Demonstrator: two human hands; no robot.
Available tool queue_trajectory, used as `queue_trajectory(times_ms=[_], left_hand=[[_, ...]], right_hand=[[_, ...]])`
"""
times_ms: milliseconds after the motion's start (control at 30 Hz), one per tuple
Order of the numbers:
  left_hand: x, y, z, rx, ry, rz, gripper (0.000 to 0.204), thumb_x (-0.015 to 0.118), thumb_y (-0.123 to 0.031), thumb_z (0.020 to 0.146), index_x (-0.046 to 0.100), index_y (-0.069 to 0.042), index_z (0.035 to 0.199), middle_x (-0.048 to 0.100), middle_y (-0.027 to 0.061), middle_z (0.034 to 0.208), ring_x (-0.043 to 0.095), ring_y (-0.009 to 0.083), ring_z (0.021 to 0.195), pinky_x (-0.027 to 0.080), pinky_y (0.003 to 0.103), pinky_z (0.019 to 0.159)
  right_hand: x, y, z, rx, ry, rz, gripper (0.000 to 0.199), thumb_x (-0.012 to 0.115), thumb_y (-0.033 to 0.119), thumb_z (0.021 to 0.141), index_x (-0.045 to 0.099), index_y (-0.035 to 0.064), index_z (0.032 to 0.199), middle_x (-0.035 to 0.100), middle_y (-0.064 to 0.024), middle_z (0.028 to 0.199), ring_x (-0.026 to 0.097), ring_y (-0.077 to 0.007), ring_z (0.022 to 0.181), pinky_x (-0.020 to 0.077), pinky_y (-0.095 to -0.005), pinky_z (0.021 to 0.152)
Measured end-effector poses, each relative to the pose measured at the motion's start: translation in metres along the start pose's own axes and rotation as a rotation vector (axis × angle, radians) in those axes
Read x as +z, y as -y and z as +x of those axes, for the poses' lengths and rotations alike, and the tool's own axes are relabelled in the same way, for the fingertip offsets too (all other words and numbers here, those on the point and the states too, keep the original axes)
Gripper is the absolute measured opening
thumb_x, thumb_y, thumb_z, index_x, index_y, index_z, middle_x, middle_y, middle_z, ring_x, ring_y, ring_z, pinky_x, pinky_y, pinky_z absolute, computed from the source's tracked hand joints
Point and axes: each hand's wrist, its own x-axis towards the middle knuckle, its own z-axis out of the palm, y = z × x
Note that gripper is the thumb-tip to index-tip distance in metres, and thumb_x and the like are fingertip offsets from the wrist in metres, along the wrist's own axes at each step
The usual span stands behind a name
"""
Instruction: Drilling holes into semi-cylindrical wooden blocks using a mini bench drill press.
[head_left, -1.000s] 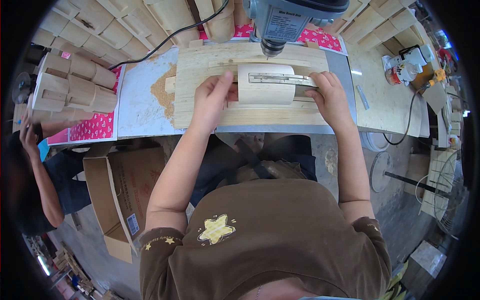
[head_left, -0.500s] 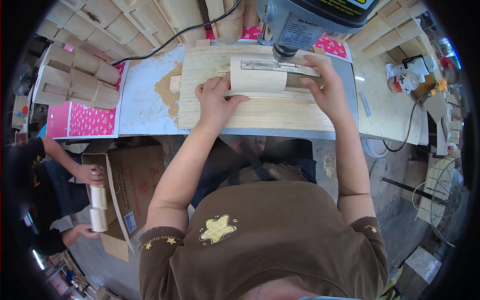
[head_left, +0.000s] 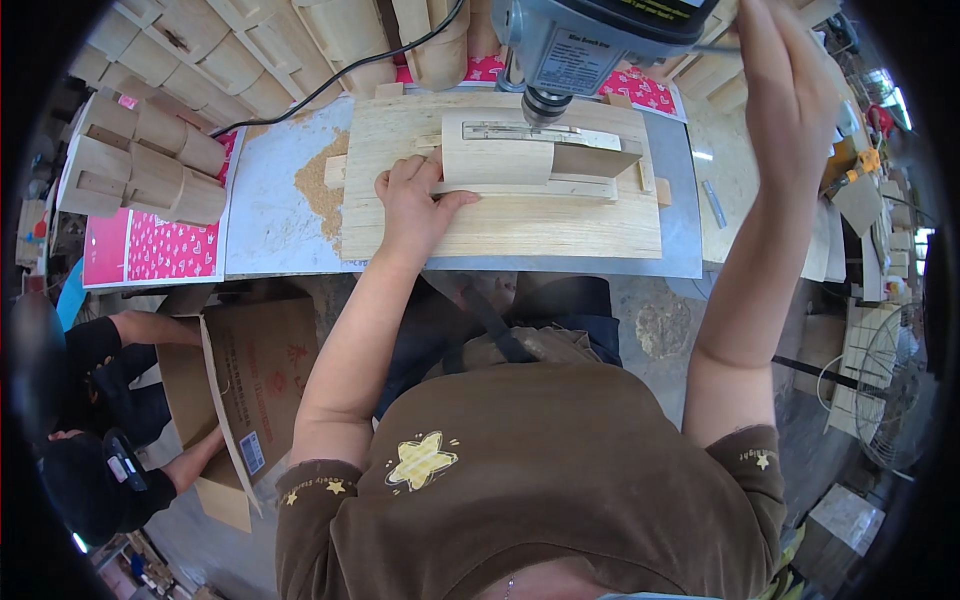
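A pale, curved wooden piece (head_left: 497,160) with a long slot strip along its top lies on a flat wooden board jig (head_left: 550,232). My left hand (head_left: 415,205) grips its left end, fingers behind the edge and thumb along the lower side. Above the piece hangs the chuck (head_left: 546,104) of a grey-blue bench drill press (head_left: 590,45), just over the slotted strip. My right hand (head_left: 795,85) is raised at the drill's right side, beside a thin metal rod (head_left: 718,48). Its fingers are blurred and partly out of frame, so their grip is unclear.
Stacked wooden pieces (head_left: 240,50) line the back, with more at the left (head_left: 140,165). A black cable (head_left: 340,78) crosses the table near sawdust (head_left: 320,185). A marker (head_left: 714,203) lies at the right. At lower left, another person reaches into a cardboard box (head_left: 265,375).
My right hand has left the wooden piece and moved up and right beside the drill. My left hand keeps its place. The other person's hands have moved into the cardboard box.
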Motion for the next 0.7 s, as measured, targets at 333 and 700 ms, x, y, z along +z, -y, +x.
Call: queue_trajectory(times_ms=[333, 700], left_hand=[[0.006, -0.003, 0.005, 0.026, 0.006, -0.008, 0.061, 0.077, -0.034, 0.059, 0.061, -0.010, 0.112, 0.057, 0.0023, 0.083, 0.051, 0.0215, 0.090, 0.028, 0.039, 0.086], [0.027, -0.028, 0.009, 0.048, -0.017, -0.033, 0.061, 0.077, -0.034, 0.059, 0.060, -0.011, 0.113, 0.058, 0.0024, 0.084, 0.051, 0.0229, 0.090, 0.029, 0.040, 0.086]], right_hand=[[0.084, -0.024, -0.129, 0.060, -0.191, 0.136, 0.005, 0.060, 0.004, 0.080, 0.062, 0.0023, 0.084, 0.057, -0.0082, 0.070, 0.054, -0.0233, 0.068, 0.0385, -0.0336, 0.067], [0.021, -0.075, 0.044, -0.132, -0.173, -0.350, 0.027, 0.052, 0.022, 0.089, 0.059, -0.0004, 0.076, 0.047, 0.0010, 0.062, 0.040, -0.0054, 0.057, 0.0298, -0.0223, 0.053]])
